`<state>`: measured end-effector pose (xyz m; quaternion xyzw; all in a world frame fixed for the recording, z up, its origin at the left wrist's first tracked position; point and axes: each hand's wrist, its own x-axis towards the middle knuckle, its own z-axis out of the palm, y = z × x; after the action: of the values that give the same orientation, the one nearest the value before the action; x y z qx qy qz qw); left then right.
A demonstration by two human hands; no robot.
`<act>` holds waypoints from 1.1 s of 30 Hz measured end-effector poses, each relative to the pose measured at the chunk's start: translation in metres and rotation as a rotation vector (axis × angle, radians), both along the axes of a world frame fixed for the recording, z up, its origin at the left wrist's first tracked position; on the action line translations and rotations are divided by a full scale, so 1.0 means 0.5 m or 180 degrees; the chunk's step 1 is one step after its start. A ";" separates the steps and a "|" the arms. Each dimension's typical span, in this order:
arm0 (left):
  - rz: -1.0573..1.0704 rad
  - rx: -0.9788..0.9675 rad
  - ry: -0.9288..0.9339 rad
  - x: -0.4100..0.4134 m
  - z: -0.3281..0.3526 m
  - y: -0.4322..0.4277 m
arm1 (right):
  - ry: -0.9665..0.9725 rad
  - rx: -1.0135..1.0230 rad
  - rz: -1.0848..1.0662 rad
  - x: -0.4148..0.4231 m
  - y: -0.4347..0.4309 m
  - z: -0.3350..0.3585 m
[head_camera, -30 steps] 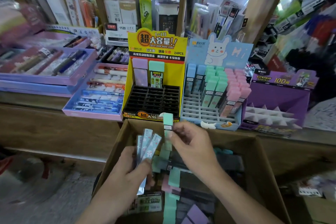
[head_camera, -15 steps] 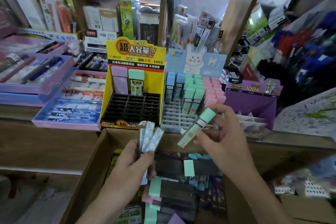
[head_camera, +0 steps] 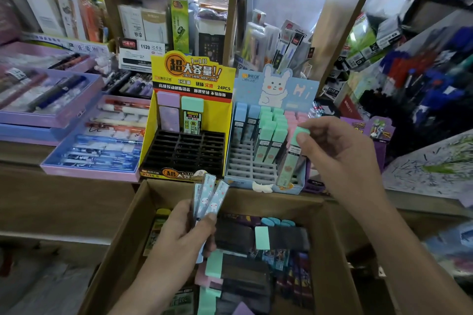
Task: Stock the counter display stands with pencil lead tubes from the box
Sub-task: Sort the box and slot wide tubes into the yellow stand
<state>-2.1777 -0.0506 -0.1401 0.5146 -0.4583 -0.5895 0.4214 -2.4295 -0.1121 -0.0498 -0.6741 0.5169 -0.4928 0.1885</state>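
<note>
Mint-green lead tube (head_camera: 291,158), right of centre, is pinched at its cap by the right hand (head_camera: 340,151), lower end at the front-right slots of the blue rabbit stand (head_camera: 243,184) (seated or not: cannot tell); left hand (head_camera: 184,233), lower centre, grips three fanned blue tubes (head_camera: 210,197) above the cardboard box (head_camera: 133,233).

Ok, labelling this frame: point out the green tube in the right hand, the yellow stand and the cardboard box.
green tube (head_camera: 290,161), head view, body below cap
yellow stand (head_camera: 217,117), head view, bare back panel
cardboard box (head_camera: 128,243), head view, inner left wall
</note>
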 end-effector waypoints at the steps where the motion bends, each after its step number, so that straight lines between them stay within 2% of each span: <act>1: -0.0001 -0.0007 -0.0002 0.001 -0.001 0.000 | 0.0064 -0.0022 0.0025 0.001 -0.006 0.007; 6: 0.0010 -0.0010 0.0014 0.004 -0.006 -0.001 | 0.0382 0.0004 0.0044 0.000 -0.034 0.037; 12: 0.0011 -0.0032 -0.0056 0.004 -0.015 -0.005 | 0.1135 0.0042 -0.0094 -0.001 -0.064 0.048; 23: -0.0037 -0.0089 -0.0128 0.007 -0.024 -0.007 | 0.1365 0.0017 -0.0009 0.010 -0.077 0.048; 27: -0.0050 -0.0090 -0.0132 0.007 -0.023 -0.006 | 0.1239 0.0056 0.0020 0.021 -0.083 0.039; 33: -0.0054 -0.0068 -0.0154 0.008 -0.024 -0.007 | 0.1459 0.0219 -0.0055 0.033 -0.101 0.021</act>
<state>-2.1736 -0.0544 -0.1522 0.5203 -0.4789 -0.5756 0.4107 -2.4130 -0.1624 -0.0395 -0.7571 0.5685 -0.3104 0.0847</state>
